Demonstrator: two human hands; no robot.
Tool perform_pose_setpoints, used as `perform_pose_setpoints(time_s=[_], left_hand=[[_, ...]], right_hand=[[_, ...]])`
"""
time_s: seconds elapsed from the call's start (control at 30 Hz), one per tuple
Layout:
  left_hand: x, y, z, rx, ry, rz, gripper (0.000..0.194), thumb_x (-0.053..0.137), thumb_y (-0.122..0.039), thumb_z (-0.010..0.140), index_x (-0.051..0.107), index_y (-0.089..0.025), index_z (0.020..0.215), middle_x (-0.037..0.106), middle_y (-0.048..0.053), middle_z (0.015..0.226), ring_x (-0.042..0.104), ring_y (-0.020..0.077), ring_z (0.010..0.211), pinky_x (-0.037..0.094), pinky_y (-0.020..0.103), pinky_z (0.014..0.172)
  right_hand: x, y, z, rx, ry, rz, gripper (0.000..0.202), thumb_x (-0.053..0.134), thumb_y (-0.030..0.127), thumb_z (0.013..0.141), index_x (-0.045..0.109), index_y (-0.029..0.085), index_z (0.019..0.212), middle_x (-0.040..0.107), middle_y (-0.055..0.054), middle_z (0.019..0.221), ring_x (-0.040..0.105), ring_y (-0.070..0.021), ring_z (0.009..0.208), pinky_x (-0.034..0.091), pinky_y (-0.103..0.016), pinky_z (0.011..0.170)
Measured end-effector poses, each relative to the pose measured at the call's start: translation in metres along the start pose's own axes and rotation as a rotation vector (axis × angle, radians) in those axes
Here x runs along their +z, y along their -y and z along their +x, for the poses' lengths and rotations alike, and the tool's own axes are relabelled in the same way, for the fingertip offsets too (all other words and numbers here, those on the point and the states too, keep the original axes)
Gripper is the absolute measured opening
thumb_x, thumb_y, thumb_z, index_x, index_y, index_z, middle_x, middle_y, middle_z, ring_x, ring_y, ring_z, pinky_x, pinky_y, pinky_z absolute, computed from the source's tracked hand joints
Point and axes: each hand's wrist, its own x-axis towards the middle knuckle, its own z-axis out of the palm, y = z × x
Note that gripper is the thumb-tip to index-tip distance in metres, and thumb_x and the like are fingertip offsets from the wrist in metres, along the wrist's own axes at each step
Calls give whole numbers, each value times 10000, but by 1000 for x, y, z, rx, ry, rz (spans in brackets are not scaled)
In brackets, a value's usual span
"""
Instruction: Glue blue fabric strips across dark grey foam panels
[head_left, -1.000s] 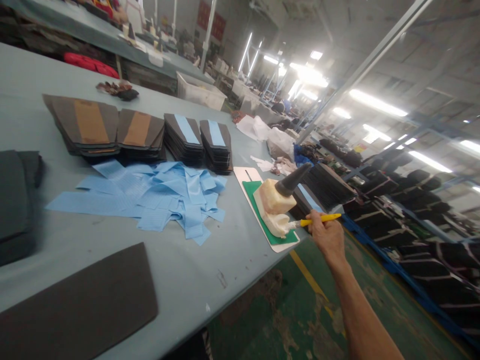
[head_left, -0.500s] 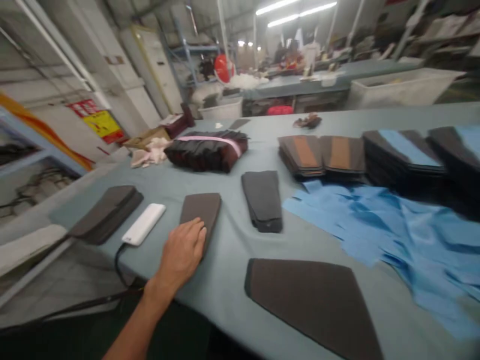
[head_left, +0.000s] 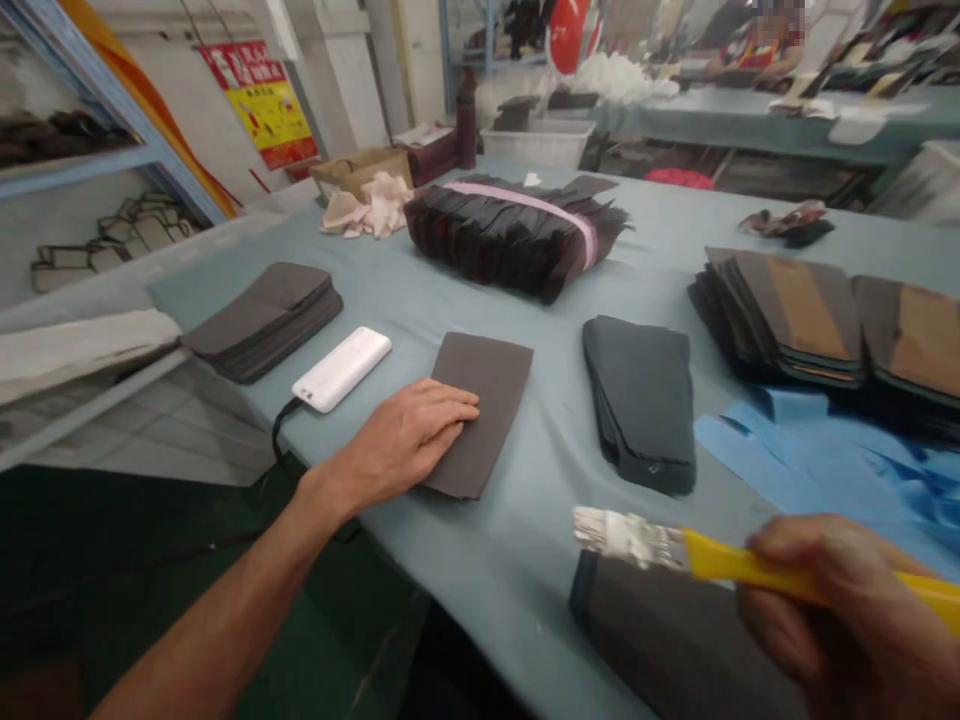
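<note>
Yellow brush [head_left: 716,558] clamped in right hand [head_left: 855,600], left hand [head_left: 412,437] open on panel [head_left: 495,385], poster [head_left: 262,105] lettering illegible

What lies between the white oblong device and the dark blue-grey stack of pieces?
The head view shows a flat brownish-grey piece between the white device and the blue-grey stack, the left hand resting on it.

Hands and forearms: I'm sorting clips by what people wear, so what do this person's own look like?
The left hand is ungloved, with no ring or watch to be seen. The left forearm is bare, with no sleeve, cable or clear marking in view. The right hand is also ungloved but blurred; its forearm is out of view, so any sleeve there cannot be told.
</note>
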Motion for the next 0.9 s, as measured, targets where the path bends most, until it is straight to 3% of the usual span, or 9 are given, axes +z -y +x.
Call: perform_pose_setpoints(time_s=[0.03,0.17,0.3,0.43,0.6,0.9], left_hand=[[0,0,-1,7,0,-14,298,485,-175,1099,745,-141,1241,774,118,1348,712,236,1252,557,447,1119],[2,-1,-2,28,-11,-5,311,475,-163,1105,742,-110,1255,766,137,1357,706,272,1231,565,487,1092],[3,1,-4,42,-28,3,321,462,-157,1105,742,-117,1256,765,137,1362,711,293,1212,577,509,1047],[4,4,-5,34,-27,-15,339,447,-142,1096,739,-124,1267,755,131,1385,700,303,1221,578,516,1031],[5,3,-8,19,-22,-30,379,429,-94,1060,728,-134,1289,742,114,1411,682,300,1223,575,517,1037],[8,0,-11,-1,-36,-18,392,433,-103,1041,716,-154,1308,728,106,1436,671,295,1247,573,517,1062]], right_hand=[[13,4,5,19,37,-8,342,784,562,948,727,238,852,606,13,651,514,-118,430,396,-233,345],[70,20,13,57,150,-111,480,742,690,936,720,230,802,547,17,528,488,-120,437,384,-219,392],[105,25,11,118,54,-98,509,741,726,918,685,228,830,520,49,522,436,-99,483,347,-205,472],[112,18,24,48,-9,-102,466,754,673,935,687,221,844,532,52,523,456,-104,477,372,-207,466],[105,9,44,-29,27,-117,468,782,659,911,705,204,834,553,43,490,449,-106,397,334,-200,370],[115,11,39,-46,15,-168,466,804,651,894,700,202,824,562,38,488,462,-108,411,349,-197,391]])
